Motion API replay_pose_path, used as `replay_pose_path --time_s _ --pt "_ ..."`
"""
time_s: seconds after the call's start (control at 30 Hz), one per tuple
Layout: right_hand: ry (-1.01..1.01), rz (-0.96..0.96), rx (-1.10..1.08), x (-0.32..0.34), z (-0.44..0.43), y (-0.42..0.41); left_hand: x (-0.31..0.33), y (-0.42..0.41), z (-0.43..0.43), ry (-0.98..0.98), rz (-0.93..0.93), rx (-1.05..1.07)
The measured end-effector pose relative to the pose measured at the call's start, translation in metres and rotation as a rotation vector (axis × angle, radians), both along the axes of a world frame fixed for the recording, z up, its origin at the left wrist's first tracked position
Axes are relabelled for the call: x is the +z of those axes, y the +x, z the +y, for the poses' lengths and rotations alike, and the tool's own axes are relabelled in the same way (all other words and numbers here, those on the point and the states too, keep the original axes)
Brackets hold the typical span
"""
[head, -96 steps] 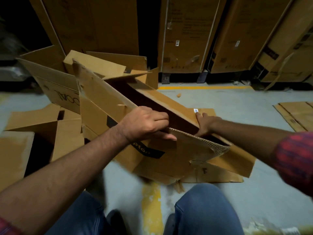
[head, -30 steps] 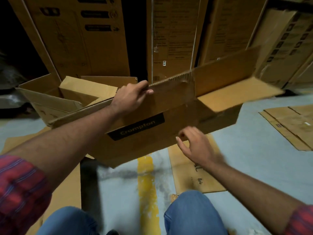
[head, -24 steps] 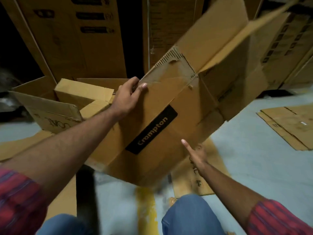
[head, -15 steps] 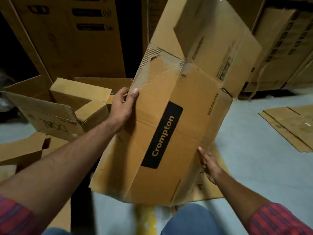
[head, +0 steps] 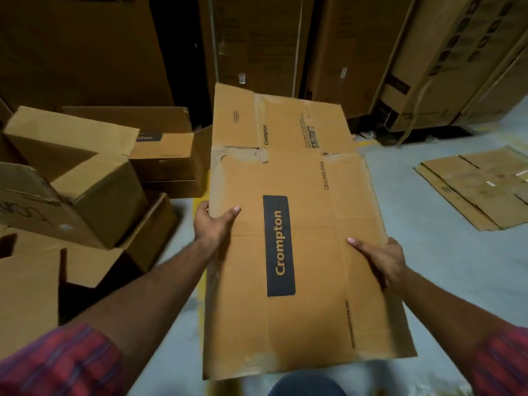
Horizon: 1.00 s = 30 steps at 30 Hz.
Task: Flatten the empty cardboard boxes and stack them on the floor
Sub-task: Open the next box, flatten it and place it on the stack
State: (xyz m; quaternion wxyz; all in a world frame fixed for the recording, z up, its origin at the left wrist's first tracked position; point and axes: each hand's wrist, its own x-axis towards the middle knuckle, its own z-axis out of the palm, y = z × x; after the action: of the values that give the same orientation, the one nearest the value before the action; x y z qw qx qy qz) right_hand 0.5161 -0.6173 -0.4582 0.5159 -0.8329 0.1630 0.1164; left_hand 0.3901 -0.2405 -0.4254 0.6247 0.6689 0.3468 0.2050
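Observation:
A flattened brown cardboard box (head: pixel 311 212) with a black "Crompton" label lies flat in front of me, its long side running away from me. My left hand (head: pixel 213 225) grips its left edge, thumb on top and fingers underneath. My right hand (head: pixel 381 260) grips its right edge the same way, thumb lying across the top face. I cannot tell whether the box touches the floor. To the left stand several unflattened cardboard boxes (head: pixel 85 178) with open flaps.
A stack of flattened cardboard (head: pixel 483 187) lies on the grey floor (head: pixel 445 252) at the right. Tall cartons (head: pixel 257 41) line the back wall. A yellow floor line runs under the box. My knee (head: pixel 307 385) shows at the bottom edge.
The box was swung from tilted upright down to lying flat in front of me. My right hand moved from beneath it to grip its right edge; my left hand slid down the left edge.

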Motion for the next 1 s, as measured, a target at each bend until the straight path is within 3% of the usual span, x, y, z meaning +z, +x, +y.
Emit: replay_pose_path --time_s 0.27,0.6,0.9,1.0 --pt "-0.367 0.011 0.046 -0.048 -0.044 0.061 -0.127 0.053 -0.057 -0.210 0.004 0.008" --pt "-0.740 0.091 0.211 -0.160 -0.038 0.112 -0.287 0.075 -0.078 -0.298 0.347 -0.065" --pt "-0.757 0.102 0.130 -0.248 -0.040 0.125 -0.334 0.089 -0.089 -0.230 0.527 -0.324" --pt "-0.878 0.089 0.109 -0.262 -0.041 0.132 -0.338 0.102 -0.086 -0.237 0.567 -0.433"
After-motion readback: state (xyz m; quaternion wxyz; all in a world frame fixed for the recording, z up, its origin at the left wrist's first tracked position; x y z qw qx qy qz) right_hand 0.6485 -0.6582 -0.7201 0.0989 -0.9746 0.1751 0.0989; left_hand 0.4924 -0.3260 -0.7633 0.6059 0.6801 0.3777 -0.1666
